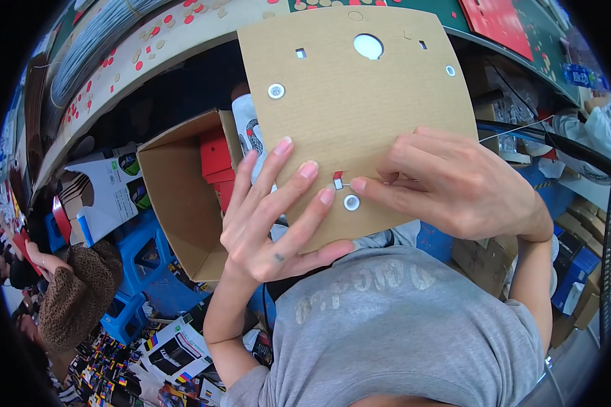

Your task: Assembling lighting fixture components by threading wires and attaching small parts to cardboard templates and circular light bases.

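Observation:
A brown cardboard panel lies tilted in front of my chest, with its near edge against my grey shirt. It has a large round hole near the far edge, small slots and white ring-shaped eyelets. My left hand rests on the panel's near left part, fingers spread, thumb along the near edge. With fingers pinched together, my right hand grips a thin wire-like strand at a small slot showing red and white. How far the strand runs through the slot is hidden. A white eyelet sits just below the slot.
An open carton holding red pieces stands left of the panel. On the bench lie a bundle of grey wires and scattered red and brown cut-outs. A blue stool and a person in a leopard-print sleeve are at left.

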Demonstrator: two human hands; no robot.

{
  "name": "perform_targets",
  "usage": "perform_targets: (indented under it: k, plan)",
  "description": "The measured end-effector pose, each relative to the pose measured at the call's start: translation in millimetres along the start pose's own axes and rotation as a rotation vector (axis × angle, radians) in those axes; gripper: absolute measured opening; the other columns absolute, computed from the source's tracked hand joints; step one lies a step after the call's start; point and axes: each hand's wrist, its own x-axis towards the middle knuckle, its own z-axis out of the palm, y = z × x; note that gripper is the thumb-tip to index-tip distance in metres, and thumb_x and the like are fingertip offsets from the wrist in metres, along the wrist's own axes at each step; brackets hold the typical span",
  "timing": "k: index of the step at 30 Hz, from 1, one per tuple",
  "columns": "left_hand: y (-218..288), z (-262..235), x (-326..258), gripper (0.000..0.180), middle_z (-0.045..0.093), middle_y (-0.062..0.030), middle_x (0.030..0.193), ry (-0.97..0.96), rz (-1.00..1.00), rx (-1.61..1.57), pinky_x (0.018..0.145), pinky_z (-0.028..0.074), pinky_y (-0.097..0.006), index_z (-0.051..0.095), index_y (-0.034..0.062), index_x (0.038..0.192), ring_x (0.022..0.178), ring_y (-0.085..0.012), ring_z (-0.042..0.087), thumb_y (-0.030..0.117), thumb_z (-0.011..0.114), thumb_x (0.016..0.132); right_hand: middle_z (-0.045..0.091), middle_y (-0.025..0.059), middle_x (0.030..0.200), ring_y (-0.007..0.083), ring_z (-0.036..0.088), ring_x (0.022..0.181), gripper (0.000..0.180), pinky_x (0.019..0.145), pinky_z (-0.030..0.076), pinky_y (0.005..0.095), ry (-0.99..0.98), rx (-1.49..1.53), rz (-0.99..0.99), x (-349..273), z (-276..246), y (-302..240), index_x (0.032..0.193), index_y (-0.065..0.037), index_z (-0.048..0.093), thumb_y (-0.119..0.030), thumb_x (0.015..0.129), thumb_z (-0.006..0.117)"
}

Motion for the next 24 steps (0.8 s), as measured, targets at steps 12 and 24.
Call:
perform_targets:
  k: [12, 24]
  plan:
    - [0, -2, 0, 0.062, 0.068, -0.0173, 0.122, -0.03, 0.002, -0.095, 0.102, 0.05, -0.065, 0.075, 0.0083, 0.112, 0.122, -0.0528, 0.06, 0.049, 0.09, 0.068, 0.051, 0.0085, 0.09, 0.022, 0.056, 0.079, 0.055, 0.069, 0.049, 0.0322, -0.031, -0.221, -0.179, 7, 6, 2, 0.12, 0.007, 0.07, -0.014, 0.069, 0.068]
    - [0, -1, 5, 0.054, 0.07, -0.0188, 0.119, 0.014, -0.035, -0.101, 0.099, 0.054, -0.06, 0.076, 0.0057, 0.105, 0.121, -0.048, 0.063, 0.043, 0.091, 0.07, 0.062, 0.0143, 0.093, 0.0219, 0.059, 0.071, 0.054, 0.058, 0.049, 0.0331, 0.216, -0.205, -0.306, -1, 23, 20, 0.107, 0.011, 0.071, -0.01, 0.058, 0.065]
